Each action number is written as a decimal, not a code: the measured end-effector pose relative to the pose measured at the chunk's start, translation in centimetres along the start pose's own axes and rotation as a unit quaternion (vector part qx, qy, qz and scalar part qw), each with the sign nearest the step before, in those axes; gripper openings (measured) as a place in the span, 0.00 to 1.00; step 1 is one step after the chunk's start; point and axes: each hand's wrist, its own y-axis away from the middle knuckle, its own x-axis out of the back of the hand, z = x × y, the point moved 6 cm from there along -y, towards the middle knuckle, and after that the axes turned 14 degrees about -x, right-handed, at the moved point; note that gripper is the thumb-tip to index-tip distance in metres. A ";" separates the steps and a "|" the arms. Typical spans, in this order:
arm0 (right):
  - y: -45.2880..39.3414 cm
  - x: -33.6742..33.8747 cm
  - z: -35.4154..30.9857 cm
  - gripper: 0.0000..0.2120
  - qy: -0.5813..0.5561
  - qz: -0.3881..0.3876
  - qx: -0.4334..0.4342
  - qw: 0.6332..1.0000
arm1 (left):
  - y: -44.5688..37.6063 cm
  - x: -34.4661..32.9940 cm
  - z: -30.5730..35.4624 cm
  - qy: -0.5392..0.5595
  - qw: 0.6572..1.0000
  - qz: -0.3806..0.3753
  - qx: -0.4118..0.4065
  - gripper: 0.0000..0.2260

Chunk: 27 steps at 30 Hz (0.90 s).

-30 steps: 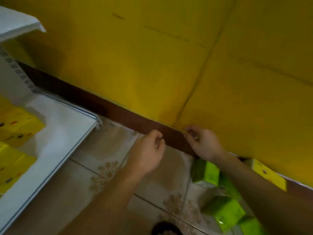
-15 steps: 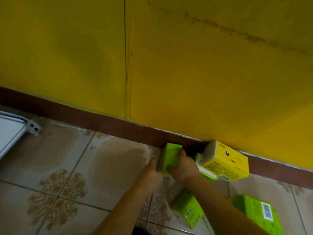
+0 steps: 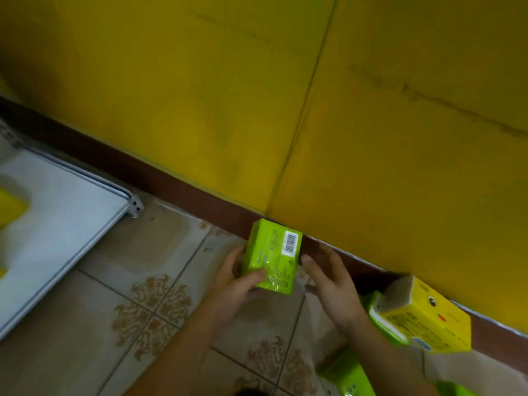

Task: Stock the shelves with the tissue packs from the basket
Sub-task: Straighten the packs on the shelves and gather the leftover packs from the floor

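A green tissue pack with a white barcode label is held above the tiled floor, near the brown skirting. My left hand grips its left side, thumb across the front. My right hand is just right of the pack with fingers straight, its thumb at the pack's right edge. A yellow tissue pack with a printed face lies at the right against the wall. More green packs lie below it, partly behind my right forearm. The white shelf is at the left.
A yellow wall fills the upper view above a brown skirting board. Patterned floor tiles lie between the shelf and the packs. A yellow pack shows at the shelf's left edge.
The green pack has been lifted from the pile and turned so its barcode side faces me. My left hand now grips it; my right hand has come off it. The view swung left.
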 end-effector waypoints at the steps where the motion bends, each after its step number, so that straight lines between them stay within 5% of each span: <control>1: 0.9 -1.2 -1.5 0.31 -0.027 -0.056 -0.024 0.998 | 0.4 1.1 2.4 -0.054 0.997 -0.008 -0.061 0.27; 2: 1.9 -2.5 -3.2 0.31 -0.050 -0.112 -0.044 0.992 | 1.0 2.2 5.1 -0.146 0.981 -0.011 -0.131 0.28; 4: 4.3 -4.9 -6.6 0.27 -0.078 -0.213 -0.070 0.971 | 2.8 3.6 10.4 -0.344 0.895 0.000 -0.283 0.30; 7: 7.7 -8.1 -11.7 0.20 -0.053 -0.296 -0.033 0.953 | 6.7 5.0 15.4 -0.457 0.798 0.003 -0.392 0.32; 8: 8.7 -8.7 -13.2 0.20 -0.050 -0.291 -0.005 0.955 | 7.8 6.0 16.5 -0.444 0.803 0.011 -0.398 0.32; 12: 12.5 -10.9 -17.7 0.26 -0.068 -0.307 0.081 0.946 | 11.3 11.3 20.5 -0.124 0.937 0.141 -0.295 0.29; 15: 15.5 -13.0 -20.8 0.27 -0.040 -0.317 0.138 0.937 | 12.8 13.0 23.8 -0.029 0.966 0.162 -0.199 0.19; 20: 20.9 -16.7 -26.4 0.21 -0.034 -0.330 0.227 0.916 | 16.1 17.0 29.2 0.003 0.935 0.288 -0.208 0.12; 22: 23.1 -18.1 -28.8 0.27 0.037 -0.301 0.322 0.897 | 17.4 18.7 31.0 0.006 0.918 0.337 -0.208 0.13; 27: 28.4 -24.8 -33.6 0.37 0.234 -0.308 0.549 0.741 | 21.5 23.3 36.4 -0.039 0.851 0.471 -0.229 0.14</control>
